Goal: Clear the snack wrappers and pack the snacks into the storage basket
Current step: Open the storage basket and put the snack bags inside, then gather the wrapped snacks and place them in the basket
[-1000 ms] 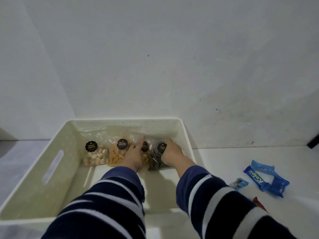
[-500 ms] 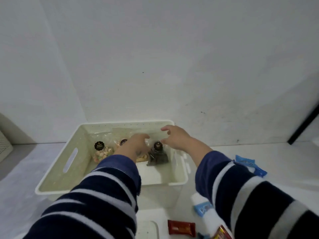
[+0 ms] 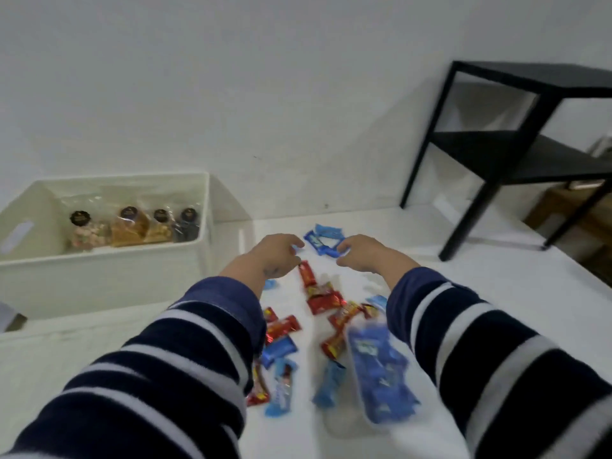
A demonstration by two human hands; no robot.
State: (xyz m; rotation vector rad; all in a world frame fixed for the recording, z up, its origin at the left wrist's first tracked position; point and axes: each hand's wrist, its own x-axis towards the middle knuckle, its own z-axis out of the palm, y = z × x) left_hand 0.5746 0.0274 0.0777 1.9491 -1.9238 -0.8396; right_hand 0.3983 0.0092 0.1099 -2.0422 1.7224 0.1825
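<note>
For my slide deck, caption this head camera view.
Both hands reach toward blue wrappers; four snack bags line the basket.

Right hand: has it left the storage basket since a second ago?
Yes. The right hand was inside the basket at the dark pouch; now it is out, to the basket's right, over the table beside the blue wrappers.

One white plastic storage basket (image 3: pixel 102 260). Inside it, four clear snack bags with round black labels (image 3: pixel 132 223), in a row. One black two-shelf metal side table (image 3: pixel 516 154). On the white surface (image 3: pixel 496 293): red foil-wrapped snack bars (image 3: pixel 323 301), roughly seven; blue wrapped snacks and wrappers (image 3: pixel 323 241), roughly eight, several blurred, exact counts unclear. Two hands, left (image 3: pixel 275 256) and right (image 3: pixel 367 253), in navy-and-white striped sleeves (image 3: pixel 185 376).
</note>
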